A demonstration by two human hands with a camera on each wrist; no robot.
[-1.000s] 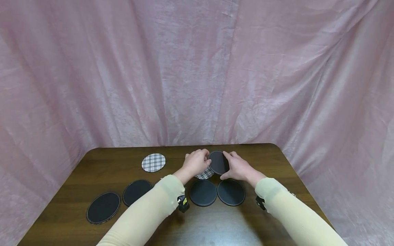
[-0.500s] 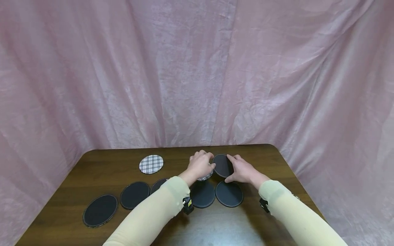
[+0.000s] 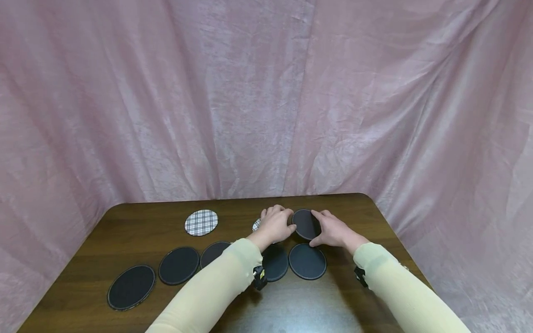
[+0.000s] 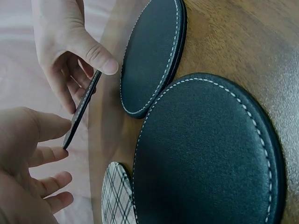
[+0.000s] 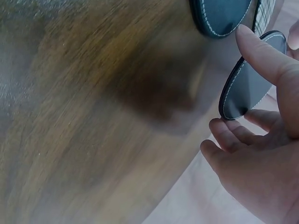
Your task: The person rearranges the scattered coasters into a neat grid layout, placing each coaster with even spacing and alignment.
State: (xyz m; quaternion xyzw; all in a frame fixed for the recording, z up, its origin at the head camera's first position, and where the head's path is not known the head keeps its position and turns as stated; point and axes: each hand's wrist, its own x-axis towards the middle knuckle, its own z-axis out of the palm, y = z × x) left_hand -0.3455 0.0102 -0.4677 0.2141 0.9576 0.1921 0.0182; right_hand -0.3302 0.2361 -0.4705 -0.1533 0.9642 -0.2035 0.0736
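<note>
My left hand [image 3: 275,225] and right hand [image 3: 333,230] hold one round black coaster [image 3: 305,223] between them, off the table. In the left wrist view this coaster [image 4: 83,109] appears almost edge-on, its near edge pinched between my left thumb and a finger. The right wrist view has my right thumb and fingertips gripping the other edge of the white-stitched coaster [image 5: 250,86]. Behind my left hand lies a plaid coaster [image 3: 257,224], mostly hidden. Two black coasters lie nearer me: one [image 3: 307,262] in full view, the other [image 3: 275,264] partly covered by my left sleeve.
Further left on the wooden table [image 3: 141,236] lie more black coasters: one [image 3: 179,265], another [image 3: 131,286] at the far left, and a third [image 3: 213,253] partly under my left sleeve. A white plaid coaster [image 3: 201,222] lies at the back left. A pink curtain [image 3: 250,101] hangs behind.
Both hands have carried the black coaster a little to the right, away from the plaid one, which now shows on the left side of my left hand. The head view has shifted slightly.
</note>
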